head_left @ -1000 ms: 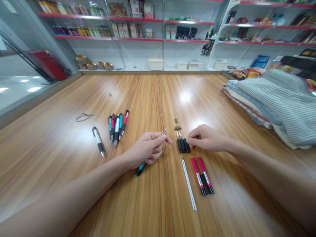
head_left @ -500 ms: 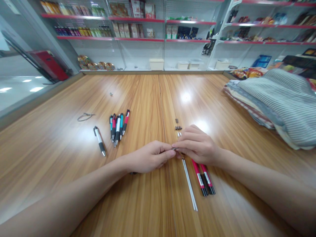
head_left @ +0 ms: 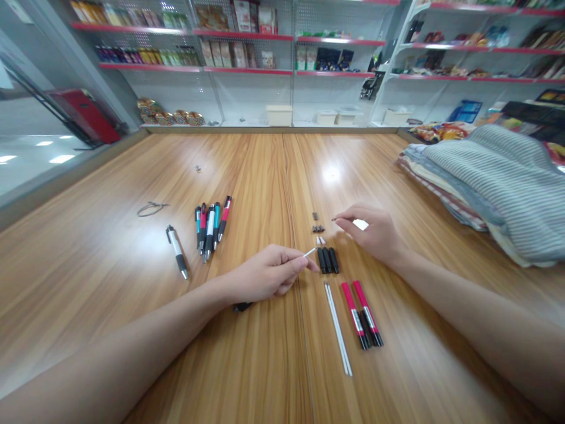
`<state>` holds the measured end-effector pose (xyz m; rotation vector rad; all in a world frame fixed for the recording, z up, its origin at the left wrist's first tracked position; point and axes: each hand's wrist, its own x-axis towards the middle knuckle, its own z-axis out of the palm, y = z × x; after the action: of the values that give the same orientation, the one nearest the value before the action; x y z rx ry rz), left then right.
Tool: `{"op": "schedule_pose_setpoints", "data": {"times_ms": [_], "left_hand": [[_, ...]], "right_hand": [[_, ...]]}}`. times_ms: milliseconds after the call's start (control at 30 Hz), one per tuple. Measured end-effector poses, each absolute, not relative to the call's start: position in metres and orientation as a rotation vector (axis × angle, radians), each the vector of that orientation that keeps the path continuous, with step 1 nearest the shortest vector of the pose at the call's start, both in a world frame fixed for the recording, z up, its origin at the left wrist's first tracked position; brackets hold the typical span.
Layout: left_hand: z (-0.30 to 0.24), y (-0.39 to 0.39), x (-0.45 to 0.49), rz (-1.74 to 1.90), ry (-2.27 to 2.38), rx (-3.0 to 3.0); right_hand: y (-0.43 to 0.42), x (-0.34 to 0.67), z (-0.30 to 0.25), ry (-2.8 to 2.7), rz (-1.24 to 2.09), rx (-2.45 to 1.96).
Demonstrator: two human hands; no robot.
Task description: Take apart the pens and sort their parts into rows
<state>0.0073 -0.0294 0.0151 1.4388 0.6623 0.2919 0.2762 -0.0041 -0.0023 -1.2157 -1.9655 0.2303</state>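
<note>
My left hand [head_left: 276,272] pinches a white pen refill [head_left: 311,251], its tip pointing right and up. Under that hand, the end of a black object [head_left: 242,307] shows, mostly hidden. My right hand [head_left: 368,229] is raised at the right, thumb and fingertips closed on a tiny dark piece [head_left: 334,219] too small to name. Between the hands lie black pen grips [head_left: 327,261], two white cone-shaped pieces [head_left: 321,240] and several small dark metal parts [head_left: 318,228]. Nearer me are two white refills [head_left: 338,330] and pink-and-black pen barrels [head_left: 362,315].
Several assembled pens [head_left: 212,227] lie in a group at the left, with a single white-and-black pen [head_left: 177,252] beside them. A thin grey loop [head_left: 151,208] lies farther left. Folded cloths [head_left: 498,182] are piled at the right edge. Stocked shelves [head_left: 247,35] stand behind the table.
My right hand has parted from my left and moved right and away from me, a tiny piece between its fingertips. The refill in my left hand and the black grips now show.
</note>
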Motion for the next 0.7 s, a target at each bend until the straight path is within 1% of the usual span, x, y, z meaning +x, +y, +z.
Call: {"op": "schedule_pose_setpoints", "data": {"times_ms": [100, 167, 300, 367, 700], "left_hand": [[0.015, -0.03, 0.009, 0.31, 0.665, 1.386], [0.015, -0.03, 0.009, 0.312, 0.67, 1.381], [0.013, -0.029, 0.009, 0.311, 0.657, 1.326], [0.012, -0.029, 0.009, 0.319, 0.654, 1.287], [0.01, -0.027, 0.007, 0.333, 0.647, 1.226]], "right_hand": [[0.016, 0.289, -0.011, -1.951, 0.244, -1.505], [0.028, 0.29, -0.016, -1.949, 0.191, -1.57], [0.043, 0.275, -0.019, -2.041, -0.017, -1.527], [0.045, 0.267, -0.018, -2.079, -0.066, -1.491], [0.035, 0.273, -0.014, -2.068, 0.055, -1.564]]}}
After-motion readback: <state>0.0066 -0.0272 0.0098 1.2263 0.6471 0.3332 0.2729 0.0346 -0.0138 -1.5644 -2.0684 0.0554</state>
